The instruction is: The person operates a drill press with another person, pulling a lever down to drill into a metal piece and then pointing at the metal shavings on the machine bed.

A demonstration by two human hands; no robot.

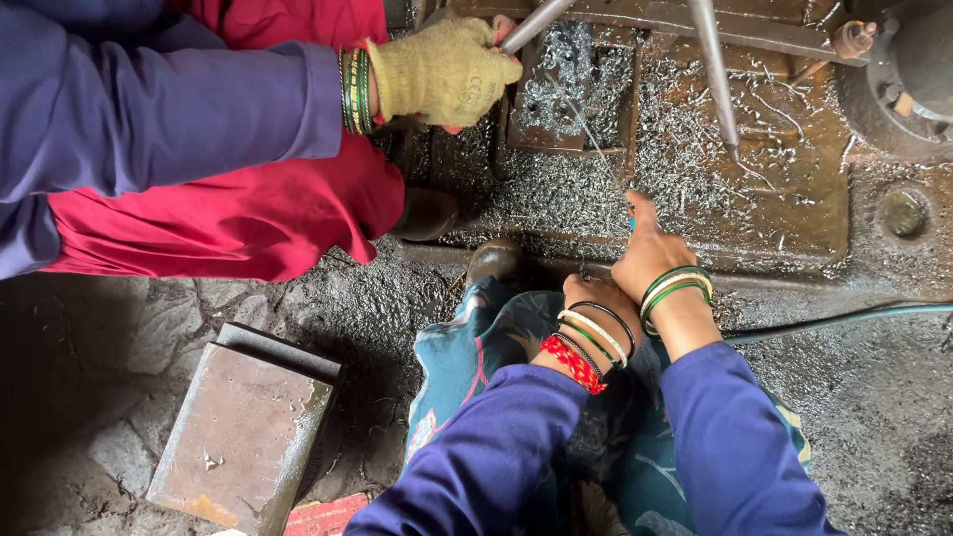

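My right hand (pixel 647 256), with green bangles on its wrist, rests at the near edge of a rusty metal machine base (pixel 794 213) strewn with silver metal shavings (pixel 576 194). Its thumb points up and its fingers curl around a small blue-tipped thing (pixel 630 224). My left hand (pixel 593 295), with red, white and black bangles at the wrist, lies just behind and below the right hand. Its fingers are hidden. A co-worker's gloved hand (pixel 442 71) at the top grips a metal rod (pixel 536 22).
A second steel bar (pixel 717 74) slants down over the base. A heavy round machine part (pixel 908 69) stands at the top right. A dark hose (pixel 844 320) runs in from the right. A rusty metal block (pixel 243 432) lies on the dirty floor at the lower left.
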